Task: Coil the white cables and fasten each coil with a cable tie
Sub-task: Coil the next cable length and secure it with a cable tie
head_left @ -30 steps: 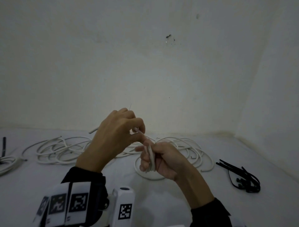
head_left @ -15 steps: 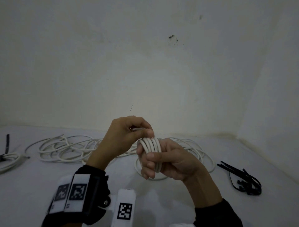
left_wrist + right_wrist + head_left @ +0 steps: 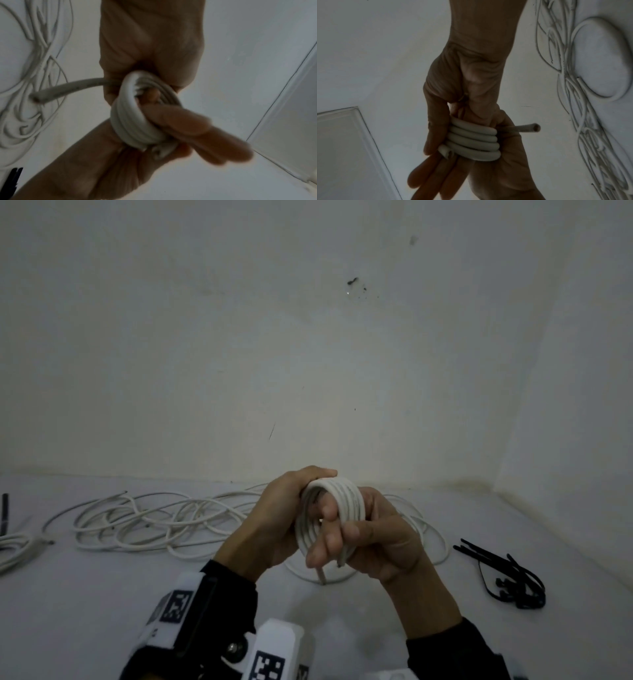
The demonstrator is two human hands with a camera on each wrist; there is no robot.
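A small white cable coil (image 3: pixel 346 501) of several turns sits round the fingers (image 3: pixel 325 546) of my right hand (image 3: pixel 387 542), held up in front of me. Those fingers pass straight through the coil (image 3: pixel 130 121), and the thumb lies against its side in the right wrist view. My left hand (image 3: pixel 274 518) grips the coil (image 3: pixel 474 143) from the left. One cut end (image 3: pixel 534 127) sticks out sideways, another end (image 3: pixel 445 151) lies by the fingers. Black cable ties (image 3: pixel 510 583) lie in a heap on the floor to the right.
Loose white cables (image 3: pixel 154 522) sprawl on the white floor behind and left of my hands, with a loop (image 3: pixel 431 539) under them. Another white bundle (image 3: pixel 13 546) with a black tie (image 3: pixel 4 515) lies at the far left. White walls close the back and right.
The left hand brought the last of the cable round the right fingers and now grips the coil's left side. Both hands rose a little, and the coil's face has turned towards me.
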